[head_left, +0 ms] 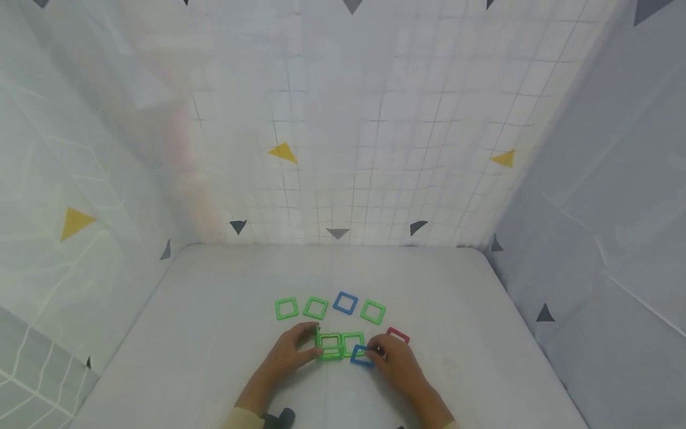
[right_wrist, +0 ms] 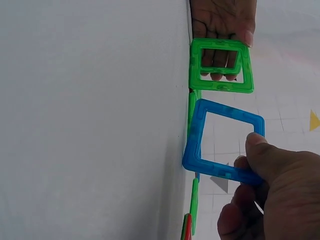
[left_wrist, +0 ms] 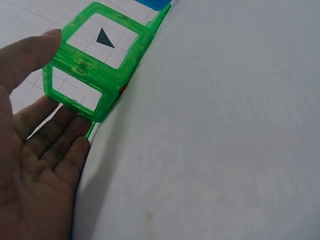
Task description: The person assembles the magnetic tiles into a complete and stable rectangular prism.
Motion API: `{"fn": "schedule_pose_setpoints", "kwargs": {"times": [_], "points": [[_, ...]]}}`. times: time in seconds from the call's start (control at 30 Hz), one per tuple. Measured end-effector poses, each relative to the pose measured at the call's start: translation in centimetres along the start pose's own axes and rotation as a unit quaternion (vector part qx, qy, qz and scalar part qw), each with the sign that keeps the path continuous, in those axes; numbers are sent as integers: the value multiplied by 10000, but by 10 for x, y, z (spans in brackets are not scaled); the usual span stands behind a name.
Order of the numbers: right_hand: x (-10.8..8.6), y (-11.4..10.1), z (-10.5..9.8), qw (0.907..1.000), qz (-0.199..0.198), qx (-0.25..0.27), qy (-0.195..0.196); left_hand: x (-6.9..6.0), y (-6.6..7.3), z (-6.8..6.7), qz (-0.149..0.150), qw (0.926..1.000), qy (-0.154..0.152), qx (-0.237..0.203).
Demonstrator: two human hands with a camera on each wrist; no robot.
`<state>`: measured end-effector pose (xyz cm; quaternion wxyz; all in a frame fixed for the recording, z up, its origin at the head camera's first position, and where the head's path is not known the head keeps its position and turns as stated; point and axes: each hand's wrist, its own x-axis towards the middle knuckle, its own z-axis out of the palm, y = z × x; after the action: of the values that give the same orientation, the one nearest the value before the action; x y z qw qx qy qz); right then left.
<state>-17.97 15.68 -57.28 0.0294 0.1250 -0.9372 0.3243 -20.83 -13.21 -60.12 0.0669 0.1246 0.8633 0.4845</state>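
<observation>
Green square magnetic tiles [left_wrist: 75,56] stand joined as an open box shape in front of me. My left hand [head_left: 290,350] holds its left side, the thumb at the front corner and the fingers along the side tile. A flat green tile [head_left: 354,335] lies against the right of this shape. My right hand [head_left: 399,362] pinches a blue square tile [right_wrist: 225,172] by its right corner between thumb and fingers. In the head view the blue tile overlaps the flat green tile's lower right; the right wrist view shows it tilted upright, its lower edge near the table.
Behind the hands lie loose green tiles [head_left: 286,298] and a blue tile [head_left: 345,294] in a row. A red tile [head_left: 399,330] is partly hidden by my right hand. The white table [head_left: 214,333] is bounded by a gridded white sheet [head_left: 332,119].
</observation>
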Motion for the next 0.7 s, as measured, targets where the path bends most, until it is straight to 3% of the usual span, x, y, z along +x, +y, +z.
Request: {"fn": "schedule_pose_setpoints", "kwargs": {"times": [0.4,0.57,0.7], "points": [[7,-11,5,9973,-706,-106,175,-1,-1,1,-118,9999,14,-75],[9,-13,7,9979,-635,-33,127,-1,-2,1,-94,9999,4,-40],[8,-7,10,9993,-347,112,13,0,-1,1,-96,10000,12,3]]}}
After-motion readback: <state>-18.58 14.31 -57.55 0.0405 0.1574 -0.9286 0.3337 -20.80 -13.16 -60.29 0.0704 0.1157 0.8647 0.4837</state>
